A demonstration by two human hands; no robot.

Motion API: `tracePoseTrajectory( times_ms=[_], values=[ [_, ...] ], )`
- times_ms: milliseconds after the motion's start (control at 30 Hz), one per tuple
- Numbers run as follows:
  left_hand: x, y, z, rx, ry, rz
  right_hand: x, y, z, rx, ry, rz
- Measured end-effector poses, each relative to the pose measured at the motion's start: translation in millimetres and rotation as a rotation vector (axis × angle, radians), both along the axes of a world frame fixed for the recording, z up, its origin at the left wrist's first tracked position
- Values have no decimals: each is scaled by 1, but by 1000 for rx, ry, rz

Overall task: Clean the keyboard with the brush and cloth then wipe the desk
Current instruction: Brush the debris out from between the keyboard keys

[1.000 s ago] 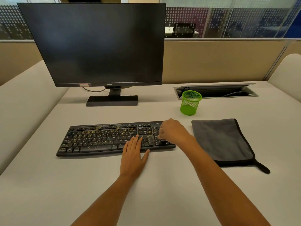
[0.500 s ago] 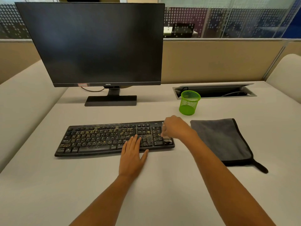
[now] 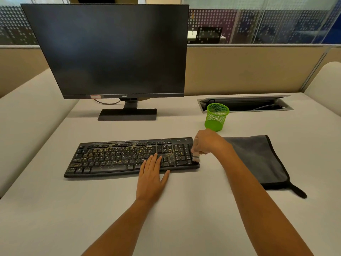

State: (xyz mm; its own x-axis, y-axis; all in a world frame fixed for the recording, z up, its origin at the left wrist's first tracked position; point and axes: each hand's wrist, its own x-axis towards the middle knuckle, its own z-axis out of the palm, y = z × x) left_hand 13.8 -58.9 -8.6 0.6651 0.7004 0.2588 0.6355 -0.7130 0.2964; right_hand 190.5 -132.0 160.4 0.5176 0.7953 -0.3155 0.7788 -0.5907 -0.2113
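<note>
Brush [image 3: 196,157] has shifted right, from mid numpad to the right end of the keyboard [image 3: 118,157], which lies midway across the worktop [image 3: 55,209], parallel to its near edge. Right grip [image 3: 208,143] is clenched round the brush, bristles down on the end keys; handle hidden. Left grip [image 3: 151,180] is released: flat, straight fingers pressing the front rows by the arrow keys. Yellow crumbs cover the letter block. My call: short one-way strokes along the rows, light pressure, left grip pinning the board so it can't skate. Don't flick debris onto the cloth [image 3: 258,159], just right of the keyboard toward the right edge. Green mesh cup [image 3: 216,117] stands behind.
</note>
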Motion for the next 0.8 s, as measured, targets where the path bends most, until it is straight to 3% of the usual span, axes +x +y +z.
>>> tracePoseTrajectory(
  times_ms=[200,367,500,567,667,800],
  values=[
    [1,0,0,-5,6,2,-37,15,-17,78,-152,105],
    [1,0,0,-4,-3,2,-45,27,-14,150,103,89],
    [0,-1,1,-5,4,4,-32,15,-7,483,245,-120],
    [0,0,0,-4,13,-2,-24,9,-13,637,211,-248],
    [0,0,-1,-2,12,1,-22,4,-28,436,31,-279],
    [0,0,-1,4,17,1,-27,-5,-38,292,23,-256]
  ],
)
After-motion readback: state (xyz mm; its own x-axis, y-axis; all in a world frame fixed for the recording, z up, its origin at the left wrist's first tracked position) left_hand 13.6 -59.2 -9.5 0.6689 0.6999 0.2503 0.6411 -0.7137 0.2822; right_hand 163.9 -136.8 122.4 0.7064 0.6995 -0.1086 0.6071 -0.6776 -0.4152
